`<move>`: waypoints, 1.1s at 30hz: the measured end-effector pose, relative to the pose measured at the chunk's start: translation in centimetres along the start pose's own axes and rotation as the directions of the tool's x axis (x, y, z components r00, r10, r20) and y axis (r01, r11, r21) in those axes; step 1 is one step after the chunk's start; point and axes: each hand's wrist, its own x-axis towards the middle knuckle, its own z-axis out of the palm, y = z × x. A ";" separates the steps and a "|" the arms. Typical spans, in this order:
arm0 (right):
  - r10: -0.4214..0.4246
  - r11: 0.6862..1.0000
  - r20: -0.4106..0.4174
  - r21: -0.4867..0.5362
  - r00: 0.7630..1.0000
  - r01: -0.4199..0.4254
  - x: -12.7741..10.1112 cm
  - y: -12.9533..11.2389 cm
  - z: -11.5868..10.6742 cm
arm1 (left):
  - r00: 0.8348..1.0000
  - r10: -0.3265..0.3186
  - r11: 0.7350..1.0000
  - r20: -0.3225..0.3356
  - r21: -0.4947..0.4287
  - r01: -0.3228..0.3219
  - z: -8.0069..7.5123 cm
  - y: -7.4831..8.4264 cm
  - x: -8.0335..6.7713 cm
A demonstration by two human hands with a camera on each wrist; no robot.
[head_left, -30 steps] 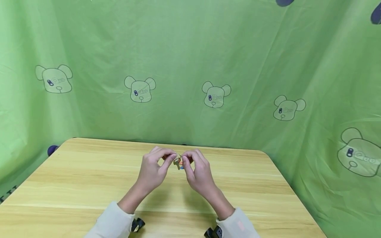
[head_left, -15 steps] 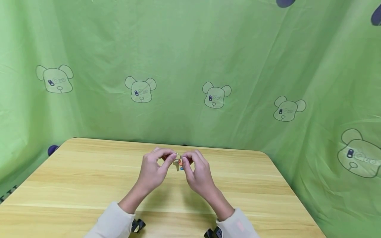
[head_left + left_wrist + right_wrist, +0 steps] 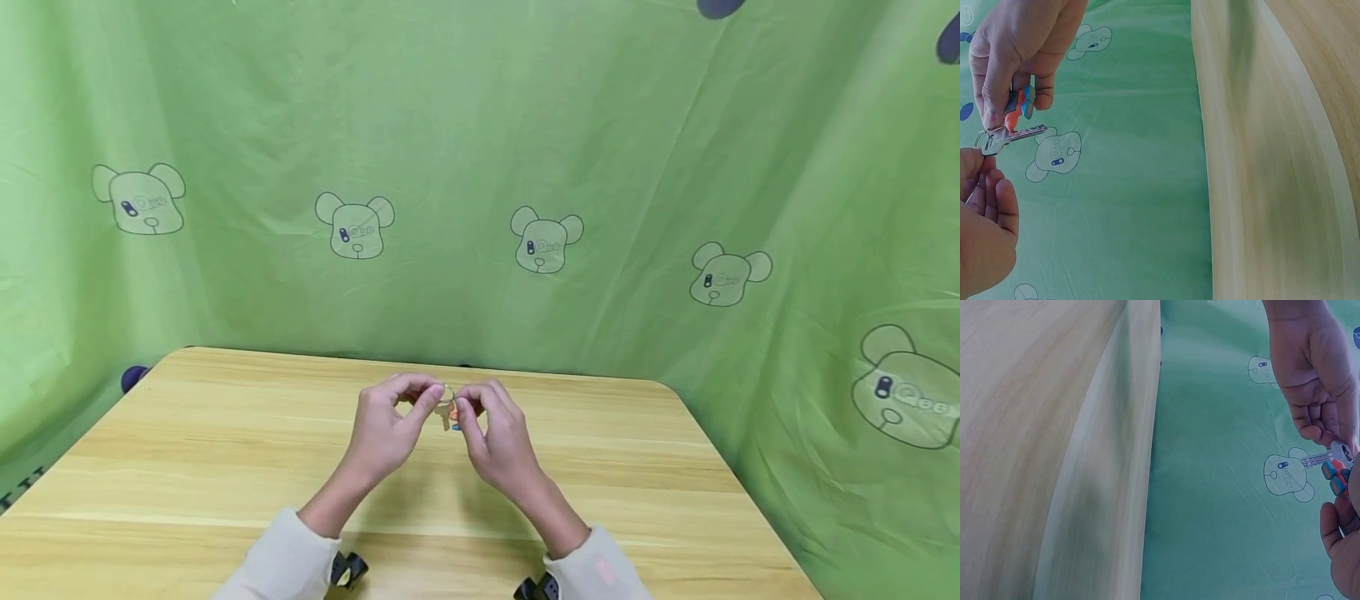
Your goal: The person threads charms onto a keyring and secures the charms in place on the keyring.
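Note:
Thumb and forefinger of my left hand (image 3: 386, 425) pinch one side of a thin metal key ring (image 3: 448, 393). My right hand (image 3: 501, 437) pinches the ring's other side, its fingertips close to a small orange and blue charm (image 3: 453, 413). Between the hands a key (image 3: 445, 418) hangs down from the ring, over the table. The left wrist view shows the key's (image 3: 1019, 135) toothed blade and its head right by both thumbs. Part of the charm (image 3: 1334, 478) is covered by the right fingers in the right wrist view.
A light wooden table (image 3: 225, 450) with rounded far corners lies below the hands. Green curtain (image 3: 450, 125) printed with bear heads surrounds its back and sides. Black wrist cameras (image 3: 348, 570) sit at both sleeve cuffs.
Both hands have stayed nearly in place, with small finger motions. The key has turned and hangs straighter, and more of the ring shows between the fingertips.

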 end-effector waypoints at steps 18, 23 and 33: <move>0.006 1.000 0.055 0.017 0.998 -0.007 0.1 -0.2 -0.2 | 0.996 -0.091 0.996 0.019 0.000 0.091 -0.5 0.2 0.2; 0.078 0.997 0.146 0.004 0.986 -0.080 0.2 -0.2 -0.5 | 0.988 -0.149 0.989 0.028 0.009 0.149 -0.7 -0.1 0.3; 0.318 0.937 0.426 -0.009 0.847 -0.348 0.2 0.1 -1.0 | 0.926 -0.352 0.936 0.135 0.033 0.350 -0.6 -1.7 0.0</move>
